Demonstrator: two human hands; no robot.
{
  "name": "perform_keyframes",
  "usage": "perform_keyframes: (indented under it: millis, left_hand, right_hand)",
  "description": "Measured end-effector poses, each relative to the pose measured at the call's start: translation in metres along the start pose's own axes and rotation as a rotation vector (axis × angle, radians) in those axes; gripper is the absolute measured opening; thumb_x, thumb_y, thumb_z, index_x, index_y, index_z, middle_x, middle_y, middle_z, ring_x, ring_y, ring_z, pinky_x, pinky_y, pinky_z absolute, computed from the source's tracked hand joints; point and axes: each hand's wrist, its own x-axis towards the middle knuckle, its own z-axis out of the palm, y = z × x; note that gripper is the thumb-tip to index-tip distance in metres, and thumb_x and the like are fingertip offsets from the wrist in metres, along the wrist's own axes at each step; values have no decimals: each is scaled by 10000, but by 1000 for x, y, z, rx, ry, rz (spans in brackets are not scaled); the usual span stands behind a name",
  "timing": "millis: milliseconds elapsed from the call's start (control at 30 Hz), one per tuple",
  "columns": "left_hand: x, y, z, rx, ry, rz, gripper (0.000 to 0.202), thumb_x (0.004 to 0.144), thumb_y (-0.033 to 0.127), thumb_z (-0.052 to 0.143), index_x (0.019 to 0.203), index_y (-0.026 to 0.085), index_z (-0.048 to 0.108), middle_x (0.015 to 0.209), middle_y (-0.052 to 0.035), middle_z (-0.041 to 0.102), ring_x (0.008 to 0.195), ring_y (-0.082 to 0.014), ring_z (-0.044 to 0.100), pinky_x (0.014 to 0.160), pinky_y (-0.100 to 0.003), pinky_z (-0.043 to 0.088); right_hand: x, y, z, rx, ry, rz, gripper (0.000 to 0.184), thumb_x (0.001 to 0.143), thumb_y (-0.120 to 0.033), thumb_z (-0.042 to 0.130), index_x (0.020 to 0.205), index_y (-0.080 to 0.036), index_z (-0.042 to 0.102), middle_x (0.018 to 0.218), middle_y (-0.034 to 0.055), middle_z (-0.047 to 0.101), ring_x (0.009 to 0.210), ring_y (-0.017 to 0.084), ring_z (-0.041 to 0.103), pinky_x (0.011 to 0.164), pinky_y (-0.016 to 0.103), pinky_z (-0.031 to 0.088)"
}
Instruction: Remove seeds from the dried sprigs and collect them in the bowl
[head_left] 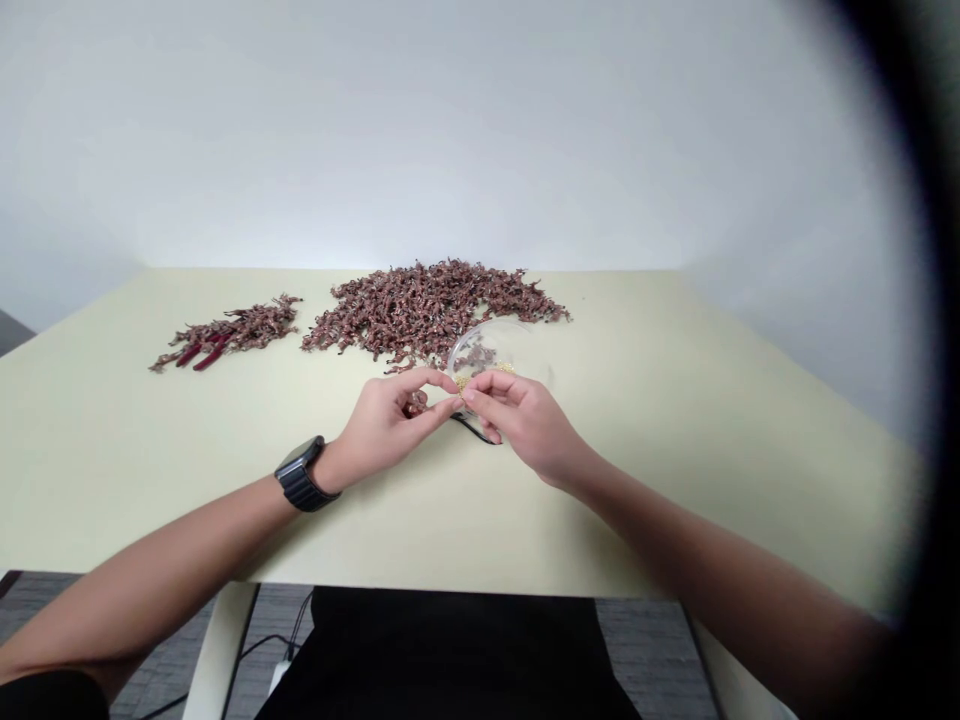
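My left hand (386,425) and my right hand (529,425) meet fingertip to fingertip above the table, each with thumb and forefinger pinched together. What is between the fingertips is too small to make out. Small reddish-brown dried pieces (415,404) show in the gap between my left thumb and forefinger; whether they lie in the palm or on the table I cannot tell. Just behind the fingers sits a clear round dish (452,352), partly hidden by my right hand. Small golden-yellow bits (506,368) show in it.
A wide heap of reddish-brown dried pieces (427,310) lies behind the dish. To the left is a smaller pile (259,327) with dark red strips (212,351). A black cord-like curve (476,431) shows under my hands. The pale table (150,470) meets a white wall.
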Motion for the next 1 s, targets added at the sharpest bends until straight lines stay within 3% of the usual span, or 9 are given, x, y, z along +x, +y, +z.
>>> perform_keyframes:
  millis: [167, 667, 867, 1000]
  left_hand:
    - [-1, -2, 2, 111, 46, 51, 208, 932, 358, 703, 961, 164, 771, 534, 74, 379, 483, -60, 260, 464, -214, 202]
    - [-2, 0, 2, 107, 21, 2, 131, 907, 296, 680, 931, 174, 722, 569, 75, 389, 507, -63, 309, 504, -207, 249]
    - [1, -5, 2, 23, 85, -68, 112, 872, 278, 698, 894, 171, 720, 593, 57, 419, 543, -78, 323, 524, -220, 252]
    - [3, -10, 2, -135, 50, -124, 130, 879, 290, 712, 903, 163, 712, 571, 68, 353, 522, -73, 279, 509, -228, 209]
  right_hand:
    - [0, 1, 1, -57, 8, -40, 294, 945, -502, 679, 915, -211, 652, 719, -34, 535, 586, 102, 441, 547, 278, 357]
    - [-1, 3, 5, -333, 16, -171, 221, 1008, -414, 584, 936, -219, 659, 871, 24, 652, 706, 147, 535, 613, 294, 403]
    - [7, 2, -7, -596, 171, -258, 170, 991, -361, 600, 910, -222, 654, 791, 14, 625, 648, 147, 502, 625, 307, 397]
    - [16, 5, -23, -769, 240, -343, 102, 964, -255, 619, 909, -210, 692, 855, 29, 678, 697, 157, 542, 695, 327, 420]
